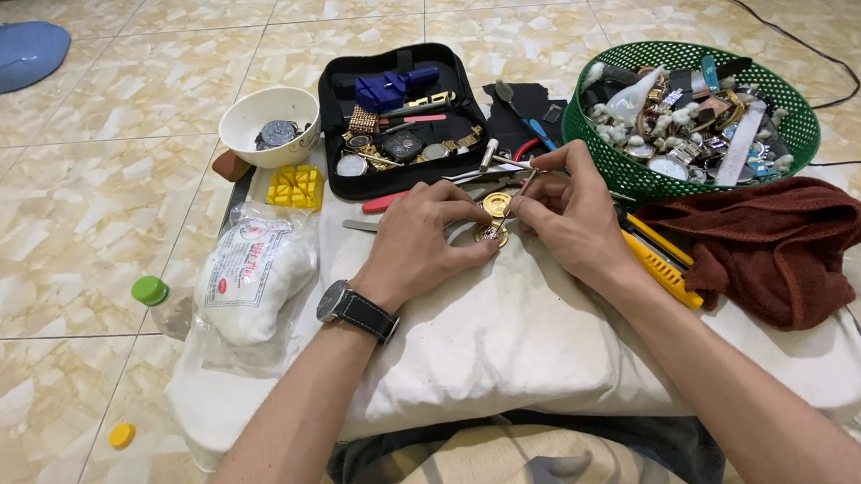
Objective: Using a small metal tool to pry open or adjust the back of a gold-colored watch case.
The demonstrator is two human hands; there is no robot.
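**Gold watch held over the white cushion**

On the white cushion (514, 336), at its far edge, sits a round gold watch (494, 209) with its case back facing up. Left hand (421, 241) curls closed around the watch's left side, fingertips pressing it down. Right hand (568, 210) pinches a thin metal tool (515, 200) whose tip touches the watch.

Basket: a green mesh basket (602, 149) at the right, heaped with watches and straps.
Towel: a dark red towel (774, 239) just below the basket.
Case: a black tool case (329, 129) lying open, with small tools and watch parts inside.
Bowl: a white bowl (247, 119) holding a watch.
Holder: a yellow plastic block (296, 187) beside the bowl.
Bag: a white printed bag (251, 276) at the left.
Caps: a green cap (149, 290) and a yellow cap (121, 435) on the tiled floor (48, 242).
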